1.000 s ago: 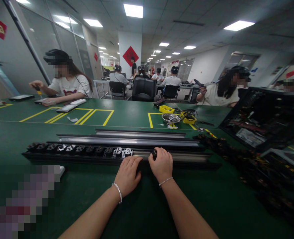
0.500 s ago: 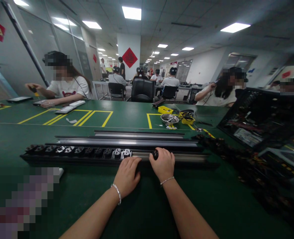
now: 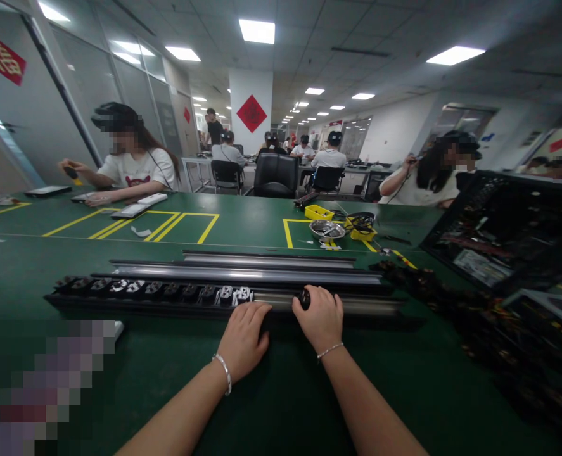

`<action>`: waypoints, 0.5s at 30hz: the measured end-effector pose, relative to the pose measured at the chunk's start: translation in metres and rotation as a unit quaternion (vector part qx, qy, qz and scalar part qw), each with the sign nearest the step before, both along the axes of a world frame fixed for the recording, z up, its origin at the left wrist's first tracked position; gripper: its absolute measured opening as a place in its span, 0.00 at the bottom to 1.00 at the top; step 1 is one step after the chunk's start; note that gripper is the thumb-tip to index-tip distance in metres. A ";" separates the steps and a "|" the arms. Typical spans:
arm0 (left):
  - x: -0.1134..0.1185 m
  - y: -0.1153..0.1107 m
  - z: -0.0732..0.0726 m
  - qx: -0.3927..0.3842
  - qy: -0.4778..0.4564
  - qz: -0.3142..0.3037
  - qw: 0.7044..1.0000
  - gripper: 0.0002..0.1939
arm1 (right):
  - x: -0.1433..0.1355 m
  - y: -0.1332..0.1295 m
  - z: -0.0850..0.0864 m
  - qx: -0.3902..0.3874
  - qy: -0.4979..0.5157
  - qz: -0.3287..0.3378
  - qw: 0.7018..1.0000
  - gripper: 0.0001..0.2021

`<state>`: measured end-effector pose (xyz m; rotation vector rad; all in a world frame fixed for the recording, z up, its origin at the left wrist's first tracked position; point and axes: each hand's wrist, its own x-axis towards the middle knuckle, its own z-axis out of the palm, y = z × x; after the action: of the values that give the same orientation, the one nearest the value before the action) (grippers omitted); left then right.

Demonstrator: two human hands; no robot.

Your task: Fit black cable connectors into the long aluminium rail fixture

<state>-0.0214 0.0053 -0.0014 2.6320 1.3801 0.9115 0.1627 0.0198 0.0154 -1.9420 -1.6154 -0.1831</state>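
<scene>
A long black metal channel (image 3: 281,300) lies across the green table, with a row of black socket modules (image 3: 153,289) filling its left part. Two socket modules (image 3: 236,294) at the row's right end look brighter. My left hand (image 3: 243,335) rests on the channel's near edge beside them, its fingers together and bent over the rim; what they press is partly hidden. My right hand (image 3: 319,316) is closed round a small black round part (image 3: 304,299) above the channel's bare right part. Two more metal channels (image 3: 247,273) lie just behind.
Dark parts and wires heap along the right, beside an open black case (image 3: 504,234). A metal bowl (image 3: 327,230) and yellow trays (image 3: 319,213) stand farther back. People sit across the table at left and right.
My right hand has moved slightly right along the channel with the black part. My left hand stays at the channel's edge. The camera view has shifted a little.
</scene>
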 end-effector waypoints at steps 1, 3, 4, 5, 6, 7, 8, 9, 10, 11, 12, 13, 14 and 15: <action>0.000 0.000 0.000 0.000 -0.001 0.000 1.000 0.24 | 0.000 0.000 0.000 -0.001 0.000 0.001 1.000 0.17; 0.000 0.000 0.001 0.000 -0.002 0.000 1.000 0.24 | 0.000 0.000 0.000 -0.003 0.000 0.001 1.000 0.18; 0.000 0.000 0.001 0.000 -0.002 -0.001 1.000 0.24 | 0.000 0.000 0.000 -0.004 0.000 0.000 1.000 0.18; 0.000 0.000 0.001 0.001 -0.002 -0.001 1.000 0.24 | 0.000 0.000 0.001 -0.005 0.000 -0.001 1.000 0.18; 0.001 0.000 0.001 0.002 -0.003 0.000 1.000 0.24 | 0.000 0.000 0.001 -0.006 -0.001 -0.002 1.000 0.18; 0.001 0.000 0.001 0.003 -0.003 0.000 1.000 0.24 | 0.001 -0.001 0.001 -0.008 -0.001 -0.002 1.000 0.19; 0.001 0.000 0.001 0.004 -0.003 0.001 1.000 0.24 | 0.001 -0.001 0.001 -0.009 -0.001 -0.002 1.000 0.19; 0.001 0.000 0.000 0.004 -0.003 0.001 1.000 0.25 | 0.001 -0.001 0.001 -0.010 0.000 -0.002 1.000 0.19; 0.001 0.000 0.000 0.004 -0.002 0.002 1.000 0.25 | 0.000 -0.001 0.001 -0.011 0.002 -0.003 1.000 0.19; 0.000 0.000 0.000 0.004 -0.001 0.003 1.000 0.25 | 0.000 -0.001 0.002 -0.012 0.005 -0.003 1.000 0.19; 0.000 0.000 0.000 0.003 0.001 0.003 1.000 0.24 | 0.000 -0.001 0.002 -0.013 0.007 -0.004 1.000 0.19; 0.000 0.000 0.000 0.002 0.002 0.004 1.000 0.24 | 0.000 -0.001 0.002 -0.014 0.008 -0.004 1.000 0.19; 0.000 0.000 0.000 0.001 0.003 0.004 1.000 0.24 | 0.001 -0.001 0.002 -0.015 0.009 -0.004 1.000 0.19; 0.000 0.000 0.001 0.000 0.003 0.004 1.000 0.24 | 0.001 -0.001 0.002 -0.015 0.008 -0.004 1.000 0.19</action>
<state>-0.0213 0.0054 -0.0008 2.6329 1.3930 0.9050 0.1634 0.0186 0.0177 -1.9682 -1.6085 -0.1458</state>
